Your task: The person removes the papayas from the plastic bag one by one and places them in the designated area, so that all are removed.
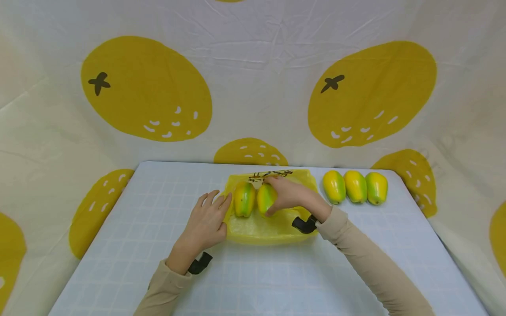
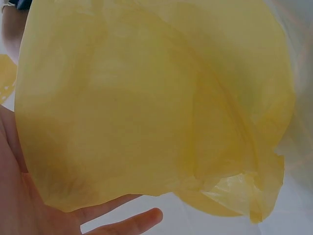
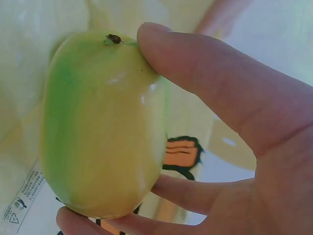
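Note:
A yellow plastic bag (image 1: 257, 230) with dark printing lies on the table, and two oblong yellow-green fruits rest over it in the head view. My right hand (image 1: 287, 193) grips the right-hand fruit (image 1: 265, 199), thumb at its stem end and fingertips at the opposite end in the right wrist view. Just left of it lies the other fruit (image 1: 244, 199). At the bag's left edge, my left hand (image 1: 205, 221) rests with its fingers extended. The bag's thin film (image 2: 122, 107) fills most of the left wrist view and covers part of that hand.
Three similar fruits (image 1: 355, 186) stand in a row at the table's back right. The table (image 1: 130, 228) has a pale checked cover. Behind it hangs a white cloth (image 1: 257, 87) with large yellow fruit prints. A black strap piece (image 1: 304, 225) sits by my right wrist.

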